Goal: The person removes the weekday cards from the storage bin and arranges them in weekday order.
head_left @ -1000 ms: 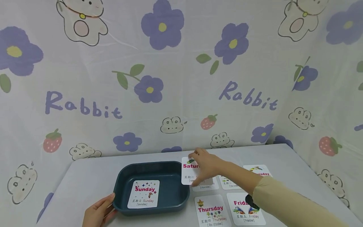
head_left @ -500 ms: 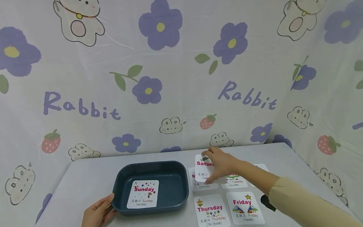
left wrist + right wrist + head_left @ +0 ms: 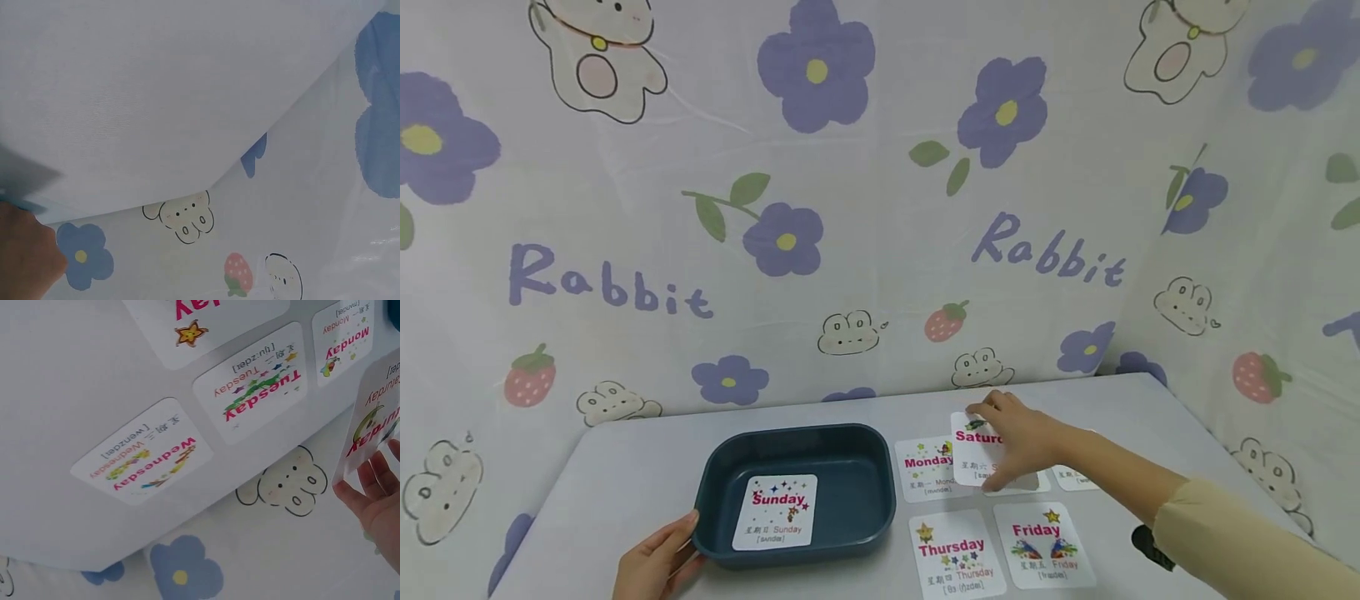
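Note:
My right hand [image 3: 1022, 433] grips the Saturday card [image 3: 972, 457] by its edges, held up over the back row of cards. Beneath it lie the Monday card [image 3: 925, 471] and the Tuesday card [image 3: 259, 381], the latter mostly covered by the hand in the head view. To their right the Wednesday card [image 3: 144, 453] lies flat. My left hand [image 3: 658, 557] holds the left wall of a dark teal tray [image 3: 850, 546], thumb at the rim. Inside the tray, toward its left, rests the Sunday card [image 3: 775, 512].
In the front row lie the Thursday card [image 3: 958, 554] and the Friday card [image 3: 1043, 546]. The white table [image 3: 595, 475] ends at the back against a hanging cloth [image 3: 865, 250] printed with rabbits and flowers. A black wrist device [image 3: 1150, 546] sits under the right forearm.
My right hand has carried the Saturday card rightward, from beside the tray's right rim to over the Monday and Tuesday cards. The left hand keeps its hold on the tray.

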Demonstrator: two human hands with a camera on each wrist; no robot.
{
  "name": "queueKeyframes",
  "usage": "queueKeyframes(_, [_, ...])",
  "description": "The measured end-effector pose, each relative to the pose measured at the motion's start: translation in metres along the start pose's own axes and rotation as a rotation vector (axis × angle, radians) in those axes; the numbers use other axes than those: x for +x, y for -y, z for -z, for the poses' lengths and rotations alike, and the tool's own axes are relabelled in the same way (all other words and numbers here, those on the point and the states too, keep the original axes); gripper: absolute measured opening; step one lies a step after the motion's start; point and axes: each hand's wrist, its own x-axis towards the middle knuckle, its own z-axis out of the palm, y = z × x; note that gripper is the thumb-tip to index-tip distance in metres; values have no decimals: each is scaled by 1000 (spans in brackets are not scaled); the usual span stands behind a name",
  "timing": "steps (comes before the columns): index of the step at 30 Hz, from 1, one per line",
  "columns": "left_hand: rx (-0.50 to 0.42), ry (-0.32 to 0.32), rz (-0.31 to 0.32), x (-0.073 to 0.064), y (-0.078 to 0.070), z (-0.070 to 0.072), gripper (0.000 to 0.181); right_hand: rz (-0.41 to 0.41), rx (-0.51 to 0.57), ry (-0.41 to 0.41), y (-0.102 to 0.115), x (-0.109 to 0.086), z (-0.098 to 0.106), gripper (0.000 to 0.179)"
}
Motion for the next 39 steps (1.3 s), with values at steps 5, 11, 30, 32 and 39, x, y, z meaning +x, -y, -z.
queueKeyframes(5, [-6, 2, 1, 0, -1, 0, 87, -5, 21, 39, -11, -14, -1, 98])
queueKeyframes(11, [-19, 6, 11, -1, -2, 0, 86, -6, 72, 73, -25, -35, -2, 96])
queueKeyframes(30, [-29, -5, 41, 0, -6, 1, 72, -81, 110, 126, -68, -90, -26, 95])
queueKeyframes(32, [-29, -9, 42, 0, -6, 1, 74, -94, 111, 132, -72, -95, -31, 95])
queueKeyframes(39, [-17, -33, 44, 1, -5, -1, 83, -128, 139, 171, -90, -110, -44, 94])
